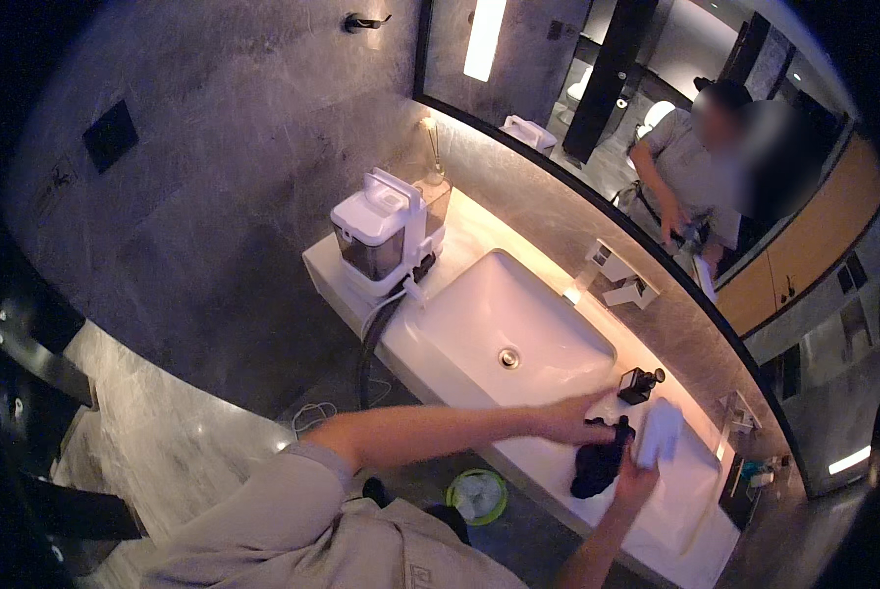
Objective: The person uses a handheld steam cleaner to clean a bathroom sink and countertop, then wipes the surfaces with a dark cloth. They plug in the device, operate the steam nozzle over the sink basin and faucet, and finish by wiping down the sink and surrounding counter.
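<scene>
My left hand (569, 420) reaches across the white counter (558, 461) and grips the top of a dark cloth (599, 461) that lies crumpled on the counter edge. Just right of it, my right hand (636, 483) holds up a white bottle-like object (660, 432). A small dark spray bottle (640, 384) stands on the counter just beyond the cloth, between the two basins.
A white basin (506, 329) with a wall tap (612, 277) sits left of my hands. A white machine with a hose (386, 236) stands at the counter's far left. A green-rimmed bucket (477, 496) is on the floor below. The mirror (715, 167) shows a person's reflection.
</scene>
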A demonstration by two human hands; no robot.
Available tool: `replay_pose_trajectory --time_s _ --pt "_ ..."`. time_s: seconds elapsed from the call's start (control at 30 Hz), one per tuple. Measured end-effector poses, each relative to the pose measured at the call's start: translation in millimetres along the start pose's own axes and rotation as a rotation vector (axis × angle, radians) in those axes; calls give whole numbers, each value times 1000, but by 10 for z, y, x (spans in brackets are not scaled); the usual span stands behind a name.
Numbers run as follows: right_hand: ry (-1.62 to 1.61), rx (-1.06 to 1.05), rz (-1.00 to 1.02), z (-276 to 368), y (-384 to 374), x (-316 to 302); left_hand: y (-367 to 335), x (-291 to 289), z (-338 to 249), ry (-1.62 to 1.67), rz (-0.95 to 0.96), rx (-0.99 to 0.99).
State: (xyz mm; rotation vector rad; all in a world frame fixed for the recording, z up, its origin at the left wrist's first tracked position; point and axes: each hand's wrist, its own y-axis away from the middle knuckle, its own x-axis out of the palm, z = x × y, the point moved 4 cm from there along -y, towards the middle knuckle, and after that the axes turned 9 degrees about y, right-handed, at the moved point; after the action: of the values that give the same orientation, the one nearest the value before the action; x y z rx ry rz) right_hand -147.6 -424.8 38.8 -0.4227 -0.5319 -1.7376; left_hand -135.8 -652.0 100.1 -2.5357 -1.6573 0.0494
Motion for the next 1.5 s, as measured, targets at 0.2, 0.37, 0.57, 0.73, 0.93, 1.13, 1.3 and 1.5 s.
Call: replay_pose_trajectory --time_s 0.2,0.37,0.57,0.73,0.93,1.13,1.3,1.5 --pt "120 37 334 -907 -48 2985 -36 -1803 -776 180 -441 172" --pt "53 118 587 -1546 -382 4443 47 -3673 -989 216 -556 31" --pt "274 92 718 -2151 -802 5055 320 -5216 -929 -225 -585 -273" --pt "692 -195 707 -2704 -1165 5168 283 -5766 -367 -465 -562 -513" --pt "761 -248 720 -3036 -1252 5084 317 -5686 -280 -424 -507 -788" --pt "838 -190 687 -2904 -1258 5270 270 -5685 -364 -249 -467 -947" --pt "959 -322 696 -2934 -1285 5335 202 -5684 -432 -264 -307 -1017" --pt "843 -117 706 -3087 -1356 5272 266 -5718 -274 -302 -292 -1015"
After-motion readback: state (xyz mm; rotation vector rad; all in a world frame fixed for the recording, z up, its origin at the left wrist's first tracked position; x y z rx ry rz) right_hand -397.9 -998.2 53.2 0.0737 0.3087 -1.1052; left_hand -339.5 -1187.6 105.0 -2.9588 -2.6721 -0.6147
